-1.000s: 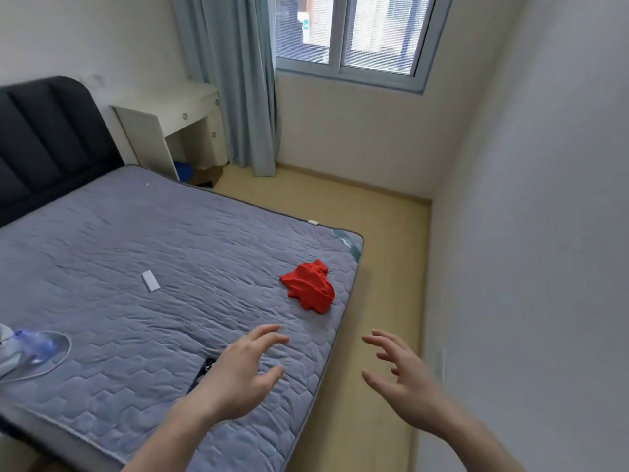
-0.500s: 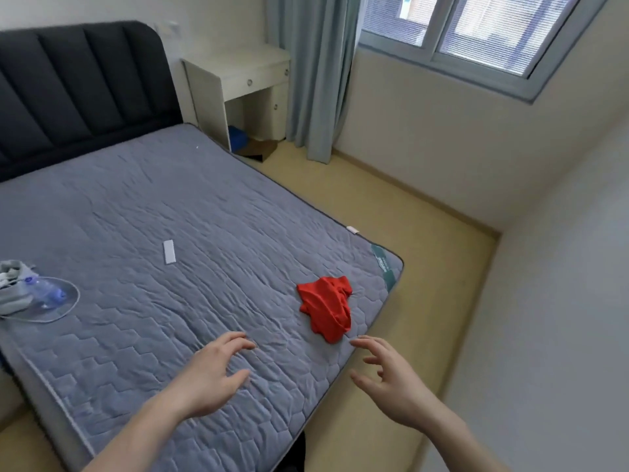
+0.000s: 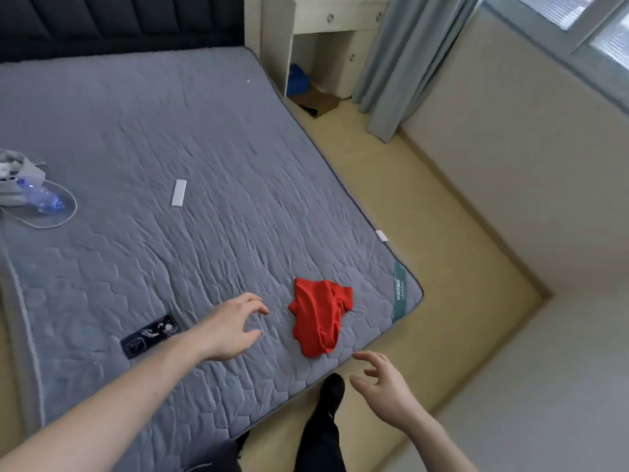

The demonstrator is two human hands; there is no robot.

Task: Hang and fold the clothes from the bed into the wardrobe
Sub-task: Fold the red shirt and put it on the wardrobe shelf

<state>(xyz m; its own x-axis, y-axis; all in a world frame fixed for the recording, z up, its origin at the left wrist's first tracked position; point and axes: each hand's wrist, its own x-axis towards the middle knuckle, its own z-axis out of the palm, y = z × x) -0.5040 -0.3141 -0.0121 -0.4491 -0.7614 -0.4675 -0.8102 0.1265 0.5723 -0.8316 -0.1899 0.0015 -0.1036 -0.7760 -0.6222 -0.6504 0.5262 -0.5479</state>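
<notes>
Bedroom, seen from above: grey quilted mattress (image 3: 204,137) filling most of the view, dark padded headboard (image 3: 119,18) at the top, pale wood-tone floor (image 3: 459,267) to the right. Far left edge of the mattress: a heap of pale items with a clear plastic bottle (image 3: 42,197) lying among them, apparently set aside and not part of the clothes to be stored. Further right, mid-mattress: small white rectangular object (image 3: 179,192), flat, identity unclear. Near the bottom edge: dark phone-like slab (image 3: 149,335), flat, just beside the left forearm. Left hand (image 3: 231,330): empty, fingers spread and curled, poised low over the quilt just short of the garment, presumably opened to take hold of the cloth. Red garment (image 3: 321,318): crumpled, lying on the mattress near its lower right corner, between the two hands and touching neither; the only garment visible on the bed, not yet picked up. Right hand (image 3: 384,390): empty, fingers loosely parted, held over the floor beyond the mattress edge, seemingly to gather the garment from its other side. Upper right: white desk (image 3: 326,15), grey-blue curtain (image 3: 408,56), window corner. Wardrobe: not in view.
</notes>
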